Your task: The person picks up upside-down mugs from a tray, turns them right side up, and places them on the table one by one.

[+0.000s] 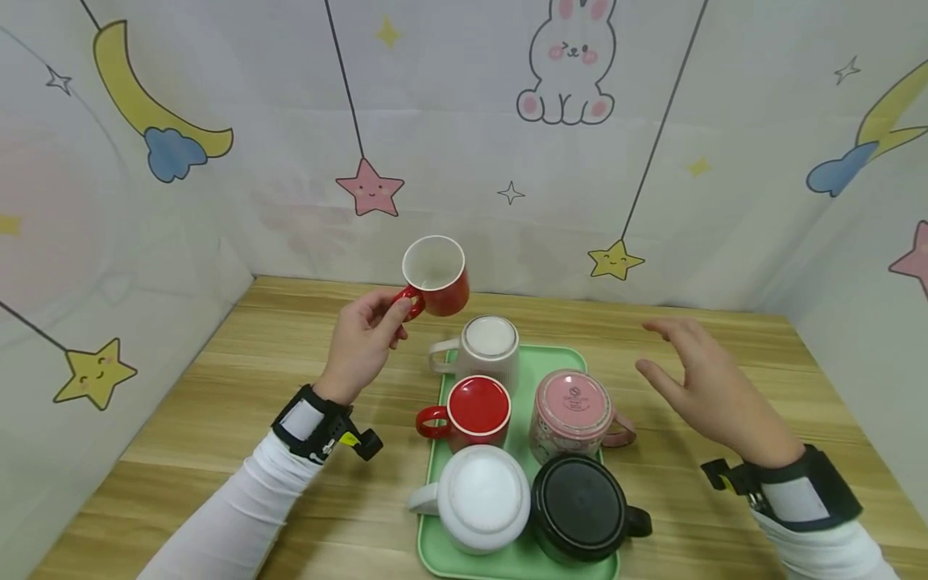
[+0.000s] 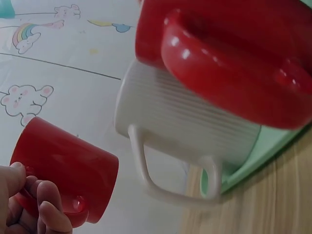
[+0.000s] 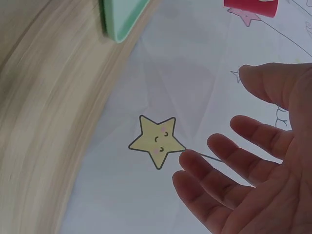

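Head: my left grip (image 1: 368, 342) pinches a glossy red cylindrical mug (image 1: 442, 286) by its handle, beyond a pale-green rectangular tray (image 1: 548, 358). Left wrist: that mug is apart from a ribbed off-white mug (image 2: 180, 117). Right wrist: my right grip (image 3: 248, 165) is relaxed, fingers parted.

White sleeves (image 1: 225, 507) meet black wristbands (image 1: 830, 486) with white patches (image 1: 795, 500), yellow tabs (image 1: 350, 439).

Head view forward-down over tray (image 1: 544, 360); wrist views low, close, tilted; all share tray, apparently held red mug (image 1: 447, 295)
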Motion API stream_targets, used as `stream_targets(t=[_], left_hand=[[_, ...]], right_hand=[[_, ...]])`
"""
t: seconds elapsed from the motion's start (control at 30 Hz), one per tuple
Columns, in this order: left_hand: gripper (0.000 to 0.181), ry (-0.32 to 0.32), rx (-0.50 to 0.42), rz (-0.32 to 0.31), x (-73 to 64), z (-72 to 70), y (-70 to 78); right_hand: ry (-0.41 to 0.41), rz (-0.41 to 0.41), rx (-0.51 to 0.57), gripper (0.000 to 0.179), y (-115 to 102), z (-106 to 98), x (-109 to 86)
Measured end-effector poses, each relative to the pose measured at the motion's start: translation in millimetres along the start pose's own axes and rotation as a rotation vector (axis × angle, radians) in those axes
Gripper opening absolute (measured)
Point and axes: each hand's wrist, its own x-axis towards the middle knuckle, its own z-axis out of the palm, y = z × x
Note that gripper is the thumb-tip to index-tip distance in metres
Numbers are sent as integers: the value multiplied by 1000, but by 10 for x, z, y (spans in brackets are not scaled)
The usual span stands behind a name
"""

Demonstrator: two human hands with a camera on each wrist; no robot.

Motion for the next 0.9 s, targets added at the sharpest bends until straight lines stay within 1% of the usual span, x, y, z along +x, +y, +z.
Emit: stream_targets(t=[0.17,0.3,0.47,0.57,0.67,0.9], left_hand=[[37,11,59,-21,-7,-65,-123],[38,13,84,-39,-18,-123,-240],[35,21,117,-61,-24,-179,-360],[35,35,138,-78,-29,-204,-406],[35,43,138,-101,-32,-223,-432],[38,45,130,-143,-20,-254,-482]], right_hand=[[-38,4,-43,55,55,39,-27],[-53,-4,-71,57,103,77,-46],[-76,-15,-87,60,162,128,-63],[-98,-10,-88,61,185,151,-74],[-114,0,-89,62,199,167,-81],[-117,5,-92,62,225,191,-87]])
